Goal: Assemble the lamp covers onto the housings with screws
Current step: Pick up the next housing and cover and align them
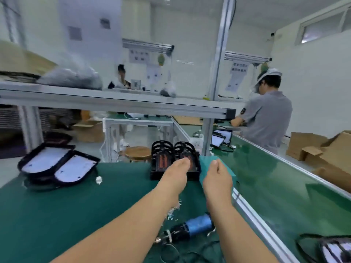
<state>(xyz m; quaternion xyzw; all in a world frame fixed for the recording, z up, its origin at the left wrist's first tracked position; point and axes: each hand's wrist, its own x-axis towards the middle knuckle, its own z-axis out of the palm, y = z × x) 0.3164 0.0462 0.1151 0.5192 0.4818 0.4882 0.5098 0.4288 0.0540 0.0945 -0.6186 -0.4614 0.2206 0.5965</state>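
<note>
Though likely stiff and light, best taken by the ribbed sides: black housings [164, 158] stacked at the table's [76, 205] far edge, left hand [175, 177] laid on one, right hand [217, 179] curled beside, neither grip clear.

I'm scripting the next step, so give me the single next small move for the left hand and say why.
Probably lift the top lamp housing off the right stack and bring it to the near green mat. The left hand is at that stack's near end, the electric screwdriver lies untouched between the forearms, and the lamp covers sit stacked at far left.
</note>
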